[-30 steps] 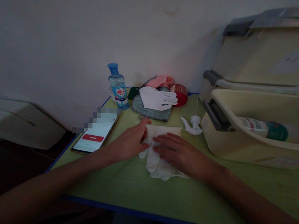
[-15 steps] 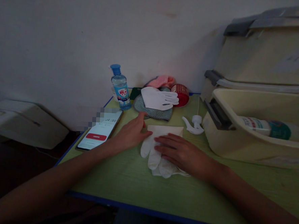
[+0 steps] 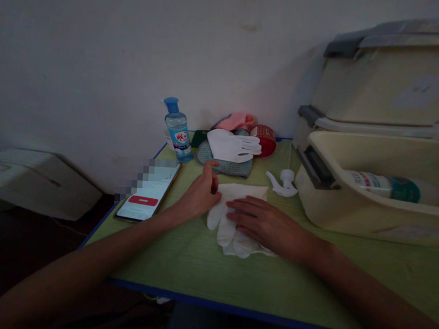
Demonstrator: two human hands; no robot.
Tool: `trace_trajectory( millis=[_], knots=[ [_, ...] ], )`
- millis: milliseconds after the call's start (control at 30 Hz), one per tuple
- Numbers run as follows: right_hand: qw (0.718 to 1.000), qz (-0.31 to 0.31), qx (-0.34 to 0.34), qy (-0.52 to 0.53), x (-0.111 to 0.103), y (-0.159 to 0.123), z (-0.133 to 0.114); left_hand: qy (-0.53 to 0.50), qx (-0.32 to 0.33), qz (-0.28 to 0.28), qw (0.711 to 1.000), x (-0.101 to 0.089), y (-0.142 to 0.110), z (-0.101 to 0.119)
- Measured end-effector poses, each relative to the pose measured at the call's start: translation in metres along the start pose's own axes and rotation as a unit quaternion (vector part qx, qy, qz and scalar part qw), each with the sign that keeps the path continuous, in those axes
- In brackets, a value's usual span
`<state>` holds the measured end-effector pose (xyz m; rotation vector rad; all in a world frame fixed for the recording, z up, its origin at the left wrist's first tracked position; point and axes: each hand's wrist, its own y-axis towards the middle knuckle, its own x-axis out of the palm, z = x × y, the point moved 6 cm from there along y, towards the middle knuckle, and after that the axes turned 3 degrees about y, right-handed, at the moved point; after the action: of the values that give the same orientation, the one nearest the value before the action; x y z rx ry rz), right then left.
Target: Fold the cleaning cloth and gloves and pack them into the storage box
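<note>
White disposable gloves [image 3: 223, 229] lie folded flat on the green tabletop, their fingers toward the front edge. My right hand [image 3: 260, 221] rests flat over them, fingers stretched out to the left and partly covering them. At the gloves' left edge is my left hand [image 3: 203, 191], its thumb by the glove and its index finger raised and bent; the fingers are apart, with nothing visible in them. Some of its other fingers are hidden. Beyond the hands, a white fabric glove [image 3: 233, 146] lies on grey mesh cloths [image 3: 223, 166].
A phone [image 3: 138, 209] lies to the left, near a blue-capped bottle [image 3: 180, 135]. A red round roll [image 3: 264, 141] and pink cloth [image 3: 239, 121] sit at the back. Right of the gloves are a white spray head [image 3: 283, 184] and an open cream bin [image 3: 350, 219] holding a bottle [image 3: 392, 187].
My left hand has tilted slightly, its index finger rising a little at the gloves' edge. My right hand stays on the gloves. The view has shifted slightly.
</note>
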<state>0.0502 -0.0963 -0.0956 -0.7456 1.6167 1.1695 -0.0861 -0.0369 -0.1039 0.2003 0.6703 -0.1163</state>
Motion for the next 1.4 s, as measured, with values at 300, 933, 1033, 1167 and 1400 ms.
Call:
trace_trajectory(
  millis=[300, 933, 1033, 1167, 1400],
  knots=[
    [1.000, -0.014, 0.012, 0.007, 0.001, 0.000, 0.001, -0.076, -0.033, 0.015, 0.996, -0.002, 0.001, 0.001],
    [0.999, -0.040, -0.009, -0.009, -0.002, 0.000, -0.002, -0.039, -0.018, -0.235, 0.971, -0.013, -0.008, 0.007],
    [0.999, -0.032, -0.006, 0.000, -0.002, 0.000, -0.001, -0.053, -0.007, -0.250, 0.967, -0.014, -0.009, 0.010],
    [1.000, -0.027, -0.008, 0.006, 0.001, -0.002, 0.000, -0.044, 0.013, -0.272, 0.961, -0.019, -0.010, 0.021],
    [1.000, -0.019, -0.006, 0.001, 0.000, -0.001, 0.000, -0.044, 0.048, -0.278, 0.958, -0.016, -0.008, 0.026]
  ],
)
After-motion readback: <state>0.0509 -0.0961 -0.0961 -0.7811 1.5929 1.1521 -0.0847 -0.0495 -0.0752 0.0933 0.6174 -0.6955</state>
